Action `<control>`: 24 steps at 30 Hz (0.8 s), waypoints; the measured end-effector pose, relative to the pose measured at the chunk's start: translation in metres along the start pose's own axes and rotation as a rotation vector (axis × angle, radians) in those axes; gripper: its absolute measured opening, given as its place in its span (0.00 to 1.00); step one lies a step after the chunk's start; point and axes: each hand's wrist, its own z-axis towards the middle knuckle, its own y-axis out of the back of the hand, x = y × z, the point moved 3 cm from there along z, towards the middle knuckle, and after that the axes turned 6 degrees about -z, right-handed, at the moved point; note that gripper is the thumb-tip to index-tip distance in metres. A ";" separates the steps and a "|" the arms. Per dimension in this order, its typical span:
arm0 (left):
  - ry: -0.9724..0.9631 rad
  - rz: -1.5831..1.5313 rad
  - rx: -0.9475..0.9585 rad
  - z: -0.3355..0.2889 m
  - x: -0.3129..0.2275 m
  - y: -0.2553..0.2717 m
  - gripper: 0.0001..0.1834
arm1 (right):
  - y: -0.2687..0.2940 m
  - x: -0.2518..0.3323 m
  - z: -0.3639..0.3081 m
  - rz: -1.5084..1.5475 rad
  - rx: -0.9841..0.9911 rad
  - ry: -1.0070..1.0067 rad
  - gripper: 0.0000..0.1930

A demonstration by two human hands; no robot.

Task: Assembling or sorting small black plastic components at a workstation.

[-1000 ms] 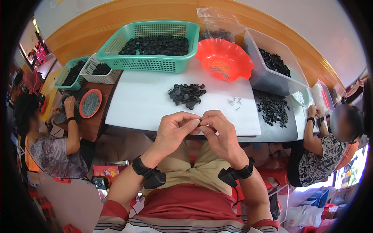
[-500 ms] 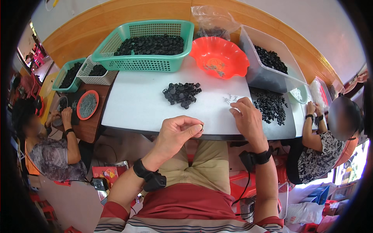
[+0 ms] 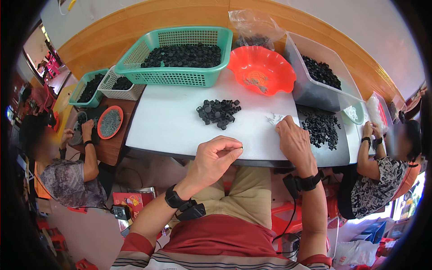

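Note:
My left hand (image 3: 215, 158) is above the table's near edge, thumb and forefinger pinched on a small dark part, of which only a sliver shows at the fingertips. My right hand (image 3: 297, 145) is bent down to the white tabletop (image 3: 166, 121). Its fingertips are drawn together beside a few small pale pins (image 3: 272, 119); whatever may be between them is hidden. Left of those pins, in the middle of the white surface, lies a heap of black round plastic caps (image 3: 218, 113). Smaller black parts (image 3: 321, 129) are spread on a dark mat to the right of my right hand.
Along the back stand a green basket (image 3: 180, 80) of black parts, a red scalloped bowl (image 3: 281, 74) with pale pins, and a clear bin (image 3: 321, 96) of black parts. Co-workers sit at left (image 3: 74, 177) and right (image 3: 375, 180). An orange-rimmed dish (image 3: 120, 128) stands at left.
My right hand's fingers have come down and closed beside the pale pins. My left hand keeps its pinch. The whole view has shifted slightly.

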 end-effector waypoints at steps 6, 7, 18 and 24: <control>0.019 0.035 -0.014 0.000 -0.005 -0.001 0.08 | 0.006 0.001 -0.001 0.014 0.054 0.060 0.03; 0.016 0.038 -0.014 0.000 -0.006 -0.001 0.08 | 0.009 0.002 0.000 0.015 0.050 0.060 0.03; -0.239 0.299 -0.024 0.006 -0.009 -0.007 0.08 | 0.010 0.012 -0.006 0.120 -0.041 0.156 0.11; -0.466 0.610 -0.033 0.018 -0.015 -0.015 0.06 | 0.011 0.023 -0.005 0.494 -0.128 0.005 0.08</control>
